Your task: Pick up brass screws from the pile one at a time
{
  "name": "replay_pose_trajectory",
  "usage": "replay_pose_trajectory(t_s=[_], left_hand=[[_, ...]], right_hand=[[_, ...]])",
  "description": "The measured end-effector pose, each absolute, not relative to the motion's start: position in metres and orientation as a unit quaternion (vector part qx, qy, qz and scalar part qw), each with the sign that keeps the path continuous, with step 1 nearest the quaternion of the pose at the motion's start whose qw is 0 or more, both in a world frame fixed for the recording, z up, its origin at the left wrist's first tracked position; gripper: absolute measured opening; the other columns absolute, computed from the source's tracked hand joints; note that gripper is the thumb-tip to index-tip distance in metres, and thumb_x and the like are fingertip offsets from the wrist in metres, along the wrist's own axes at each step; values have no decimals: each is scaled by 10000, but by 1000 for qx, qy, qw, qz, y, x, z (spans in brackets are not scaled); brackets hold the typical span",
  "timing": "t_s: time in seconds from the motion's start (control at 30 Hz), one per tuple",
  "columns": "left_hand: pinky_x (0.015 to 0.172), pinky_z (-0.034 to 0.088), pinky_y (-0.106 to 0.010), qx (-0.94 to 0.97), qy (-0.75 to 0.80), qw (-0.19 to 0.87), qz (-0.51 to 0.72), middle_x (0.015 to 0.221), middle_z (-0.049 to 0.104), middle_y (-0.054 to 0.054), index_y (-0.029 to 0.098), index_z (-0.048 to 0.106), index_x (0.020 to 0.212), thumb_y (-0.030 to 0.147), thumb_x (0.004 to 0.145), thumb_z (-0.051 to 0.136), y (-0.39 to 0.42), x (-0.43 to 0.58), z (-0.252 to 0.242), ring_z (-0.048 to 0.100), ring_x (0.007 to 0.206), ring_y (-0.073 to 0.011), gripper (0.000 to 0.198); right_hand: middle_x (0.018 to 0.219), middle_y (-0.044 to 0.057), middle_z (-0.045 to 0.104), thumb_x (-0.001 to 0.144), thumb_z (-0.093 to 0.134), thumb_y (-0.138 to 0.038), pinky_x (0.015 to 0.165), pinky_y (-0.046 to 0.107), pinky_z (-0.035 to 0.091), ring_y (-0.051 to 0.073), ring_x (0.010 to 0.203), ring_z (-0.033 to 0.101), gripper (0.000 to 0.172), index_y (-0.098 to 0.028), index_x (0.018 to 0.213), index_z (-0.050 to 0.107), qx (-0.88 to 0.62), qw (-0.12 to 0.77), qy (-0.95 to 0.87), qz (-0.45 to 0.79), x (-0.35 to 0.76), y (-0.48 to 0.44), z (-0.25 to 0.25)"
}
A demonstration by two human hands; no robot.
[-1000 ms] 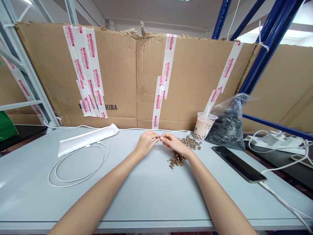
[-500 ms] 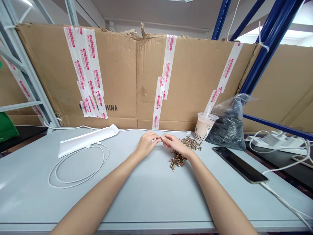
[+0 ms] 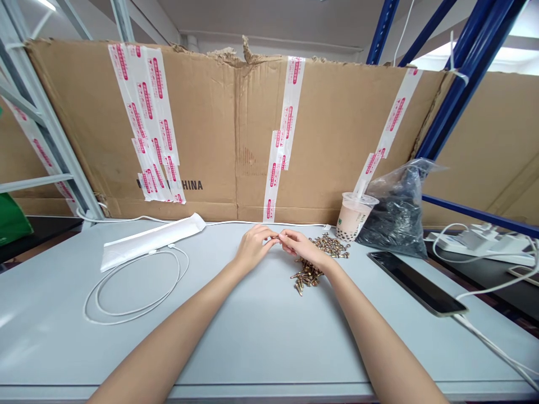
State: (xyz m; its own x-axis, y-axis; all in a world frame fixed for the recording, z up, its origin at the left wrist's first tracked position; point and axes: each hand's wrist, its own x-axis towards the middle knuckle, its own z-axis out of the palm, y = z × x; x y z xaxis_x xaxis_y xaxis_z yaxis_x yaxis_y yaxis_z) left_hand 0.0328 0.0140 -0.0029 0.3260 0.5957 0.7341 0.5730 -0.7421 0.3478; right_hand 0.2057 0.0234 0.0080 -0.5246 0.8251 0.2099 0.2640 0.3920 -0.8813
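Left hand [image 3: 253, 248], right hand [image 3: 300, 246] still pinching screw [image 3: 274, 238]; carton [image 3: 187, 185]: CHINA

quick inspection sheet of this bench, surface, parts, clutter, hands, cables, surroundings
surface: pale grey table, flat, no damage visible
job's things: loose brass-coloured screws in two small heaps
clutter: milk tea cup with straw, dark plastic bag of small parts, smartphone, white paper sleeve
hands: left hand and right hand meet above the table, fingertips pinching a small metal piece
cables: coiled white cable on the table, white phone cable running off the edge, power strip to the right
surroundings: taped cardboard sheet, blue steel rack, green bag
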Motion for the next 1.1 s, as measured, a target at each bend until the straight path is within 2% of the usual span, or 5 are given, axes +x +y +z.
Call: replay_pose_trajectory(t_s=[0.23,0.47,0.73,0.93,1.1], left_hand=[[724,420,-287,808,360,21,466,785,658,-21,193,663,821,281,798,569,13,35,-3,541,771,-160,131],[733,418,-287,801,368,27,471,810,659,-20,195,661,815,269,801,565,14,34,-3,539,772,-158,122],[692,408,-279,796,371,29,478,747,646,-19,194,670,789,271,781,592,13,36,-3,523,722,-151,111],[700,405,-281,792,383,39,473,750,650,-12,204,670,793,256,779,592,13,36,-1,526,729,-153,95],[713,402,-279,796,385,48,466,771,648,-11,202,663,801,267,788,581,11,36,0,531,757,-153,105]], right_hand=[[525,-55,278,834,364,-537,468,227,189,68,472,229,430,-169,610,373,-341,348,-751,445,201,27,5],[575,-44,355,819,401,-540,475,219,225,68,497,286,396,-165,695,421,-353,337,-758,432,204,20,11],[527,-55,270,800,386,-577,472,230,180,65,479,222,458,-170,591,360,-350,359,-738,451,196,20,12],[573,-40,362,800,371,-588,478,220,253,75,502,315,441,-165,688,427,-359,346,-752,431,200,19,13],[588,-38,379,787,428,-549,503,215,280,72,517,333,409,-158,667,439,-365,337,-763,414,205,19,17]])
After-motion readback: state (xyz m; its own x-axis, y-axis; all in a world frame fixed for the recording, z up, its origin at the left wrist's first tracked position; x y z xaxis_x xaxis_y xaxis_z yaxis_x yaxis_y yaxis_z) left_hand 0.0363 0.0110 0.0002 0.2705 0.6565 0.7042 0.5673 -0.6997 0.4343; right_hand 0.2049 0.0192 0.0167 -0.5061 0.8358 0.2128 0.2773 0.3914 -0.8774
